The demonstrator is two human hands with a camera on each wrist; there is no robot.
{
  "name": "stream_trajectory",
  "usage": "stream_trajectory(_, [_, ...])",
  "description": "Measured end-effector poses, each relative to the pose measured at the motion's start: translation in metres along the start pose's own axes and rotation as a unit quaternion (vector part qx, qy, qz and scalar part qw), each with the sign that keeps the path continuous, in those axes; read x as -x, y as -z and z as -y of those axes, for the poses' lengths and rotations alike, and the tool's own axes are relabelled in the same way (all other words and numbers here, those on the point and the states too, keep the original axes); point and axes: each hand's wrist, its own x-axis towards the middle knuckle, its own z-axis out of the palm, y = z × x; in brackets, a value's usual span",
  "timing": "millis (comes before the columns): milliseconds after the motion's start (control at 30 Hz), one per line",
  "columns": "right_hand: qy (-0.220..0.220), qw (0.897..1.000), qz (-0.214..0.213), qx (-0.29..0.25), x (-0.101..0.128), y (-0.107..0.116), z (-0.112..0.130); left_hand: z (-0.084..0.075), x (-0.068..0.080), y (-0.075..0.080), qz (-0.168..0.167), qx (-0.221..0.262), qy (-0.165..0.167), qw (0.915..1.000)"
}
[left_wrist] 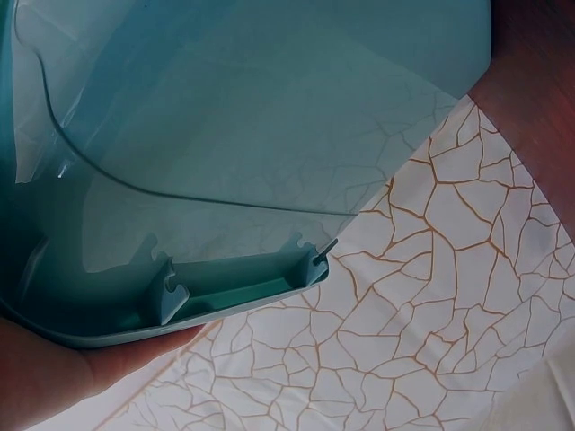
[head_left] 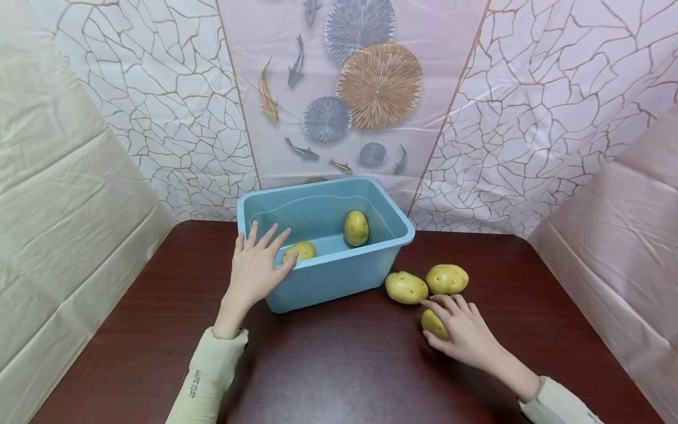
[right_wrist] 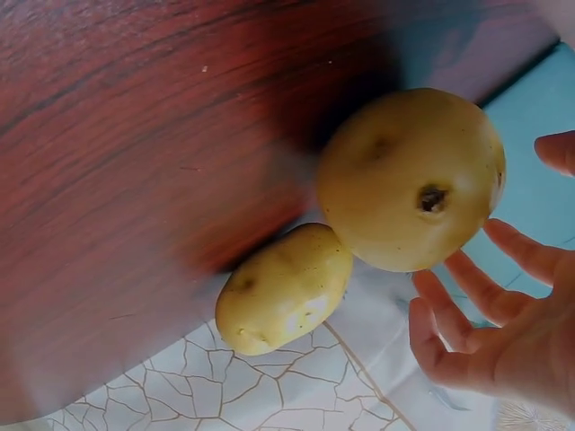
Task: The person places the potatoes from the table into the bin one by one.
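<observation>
My left hand (head_left: 255, 268) is at the front left corner of a light blue plastic bin (head_left: 333, 274), its fingers spread over the rim. In the left wrist view the bin wall (left_wrist: 225, 108) fills much of the picture, and part of the hand (left_wrist: 99, 364) shows at the rim. One potato (head_left: 302, 251) lies inside near that hand's thumb; another potato (head_left: 356, 228) leans at the bin's back right. On the right, my right hand (head_left: 468, 333) reaches over a potato (head_left: 434, 324) on the table, fingers loosely bent and thumb apart from it.
Just beyond the right hand, beside the bin's right front corner, lie two more potatoes, one (head_left: 406, 288) by the bin and one (head_left: 447, 279) to its right. The dark red wooden table (head_left: 328, 359) is bordered by patterned cloth (head_left: 175, 118) at the back and plain cloth at the sides.
</observation>
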Motion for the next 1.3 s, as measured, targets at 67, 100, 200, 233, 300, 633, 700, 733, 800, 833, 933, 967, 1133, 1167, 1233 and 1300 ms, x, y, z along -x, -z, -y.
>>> stream_trajectory(67, [-0.001,1.0,0.003,0.0,0.001,-0.001,-0.001,0.0,0.0,0.0,0.001,-0.001,0.0,1.0])
stream_trajectory(100, [0.0,1.0,0.004,0.001,0.001,-0.002,-0.001,0.0,0.0,-0.001,0.001,-0.002,0.0,1.0])
stream_trajectory(200, [0.002,1.0,0.005,0.006,0.003,-0.004,-0.003,0.0,-0.001,-0.001,0.0,-0.003,0.001,1.0])
stream_trajectory(233, [0.002,1.0,0.006,0.007,0.003,-0.004,-0.003,0.0,-0.001,-0.001,0.0,-0.004,0.001,1.0])
stream_trajectory(300, [0.003,1.0,0.006,0.01,0.005,-0.006,-0.004,0.0,-0.001,-0.001,0.0,-0.004,0.002,1.0])
stream_trajectory(633, [-0.005,1.0,0.02,0.008,0.009,-0.01,-0.006,0.0,-0.001,-0.001,0.0,-0.006,-0.001,1.0])
stream_trajectory(700, [-0.006,1.0,0.022,0.01,0.009,-0.01,-0.007,0.0,-0.001,-0.001,0.001,-0.007,0.0,1.0])
stream_trajectory(733, [-0.006,1.0,0.022,0.011,0.009,-0.01,-0.007,0.0,-0.001,-0.001,0.0,-0.007,0.001,1.0])
stream_trajectory(800, [-0.007,1.0,0.024,0.013,0.009,-0.011,-0.007,0.0,-0.001,-0.001,-0.001,-0.007,0.001,1.0])
stream_trajectory(833, [-0.008,1.0,0.026,0.014,0.009,-0.011,-0.008,0.0,-0.001,-0.001,-0.001,-0.006,0.001,1.0])
stream_trajectory(933, [-0.011,0.999,0.033,0.015,0.009,-0.012,-0.008,0.001,-0.001,-0.001,-0.002,-0.005,0.001,1.0])
stream_trajectory(967, [-0.012,0.999,0.035,0.016,0.009,-0.012,-0.008,0.001,-0.001,-0.001,-0.001,-0.005,0.001,1.0])
stream_trajectory(1133, [-0.014,0.999,0.039,0.015,0.01,-0.013,-0.008,0.0,-0.001,0.0,0.001,-0.005,0.0,1.0])
stream_trajectory(1167, [-0.014,0.999,0.039,0.014,0.01,-0.013,-0.008,0.0,-0.001,0.0,0.001,-0.005,0.0,1.0])
stream_trajectory(1233, [-0.014,0.999,0.04,0.013,0.01,-0.013,-0.008,0.0,-0.001,0.0,-0.001,-0.005,-0.001,1.0])
stream_trajectory(1300, [-0.015,0.999,0.043,0.01,0.01,-0.014,-0.008,0.0,-0.001,0.0,-0.001,-0.005,-0.002,1.0])
